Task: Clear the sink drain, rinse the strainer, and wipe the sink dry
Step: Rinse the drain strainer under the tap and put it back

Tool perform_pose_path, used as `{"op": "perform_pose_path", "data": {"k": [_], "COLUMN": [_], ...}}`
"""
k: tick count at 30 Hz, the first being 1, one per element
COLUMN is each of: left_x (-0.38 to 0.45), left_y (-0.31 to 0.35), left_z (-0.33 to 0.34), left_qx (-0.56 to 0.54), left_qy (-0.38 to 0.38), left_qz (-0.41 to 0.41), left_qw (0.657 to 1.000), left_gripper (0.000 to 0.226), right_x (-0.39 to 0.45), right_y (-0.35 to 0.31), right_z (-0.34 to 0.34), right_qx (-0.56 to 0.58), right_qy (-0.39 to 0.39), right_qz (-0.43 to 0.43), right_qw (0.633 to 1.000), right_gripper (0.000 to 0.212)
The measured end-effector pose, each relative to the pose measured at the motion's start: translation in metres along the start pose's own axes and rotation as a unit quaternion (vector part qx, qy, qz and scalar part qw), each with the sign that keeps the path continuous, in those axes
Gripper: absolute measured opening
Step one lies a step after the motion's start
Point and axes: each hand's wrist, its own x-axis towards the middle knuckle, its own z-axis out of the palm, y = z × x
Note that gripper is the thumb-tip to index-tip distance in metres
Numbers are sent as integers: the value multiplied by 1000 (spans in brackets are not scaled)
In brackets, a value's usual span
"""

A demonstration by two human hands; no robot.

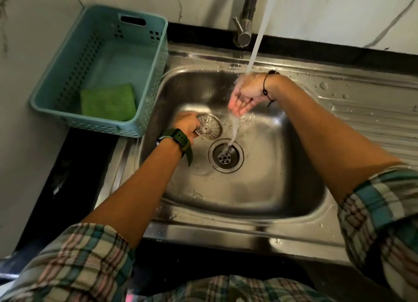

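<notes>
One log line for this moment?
left hand grips strainer | right hand open under water | drain uncovered

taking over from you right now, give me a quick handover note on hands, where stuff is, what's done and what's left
Left hand: grips the strainer by its edge, held over the sink basin, left of the stream.
Right hand: open, empty, under the running water from the tap.
Drain: uncovered, water running into it.
Green cloth: in the blue basket left of the sink.
Done: strainer lifted out.
Left: rinse strainer, refit it, shut the tap, wipe the sink dry.
</notes>
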Motion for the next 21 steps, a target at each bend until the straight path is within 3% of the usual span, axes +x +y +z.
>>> {"op": "perform_pose_path", "data": {"k": [5, 10, 14, 16, 19, 21], "left_x": [1, 3, 4, 3, 3, 5], "left_y": [1, 1, 2, 3, 2, 2], "left_z": [-2, -8, -11, -11, -11, -10], "left_qx": [-17, -30, -33, -41, -48, -49], "left_qy": [10, 20, 22, 24, 26, 28], "left_qz": [13, 16, 10, 9, 12, 13], "left_qw": [1000, 999, 999, 999, 998, 998], "left_gripper": [38, 42, 44, 45, 45, 45], "right_x": [-4, -4, -2, -4, -7, -6], "right_y": [-17, -15, -13, -14, -14, -14], "right_z": [-5, -7, -7, -7, -6, -6], "right_qx": [-5, -34, 29, 55, 5, -10], "right_qy": [-79, -56, 6, -9, -60, -26], "right_qz": [4, -3, -23, -26, -11, -15], "right_qw": [997, 998, 999, 998, 998, 1000], "right_gripper": [45, 44, 35, 33, 36, 32]}}
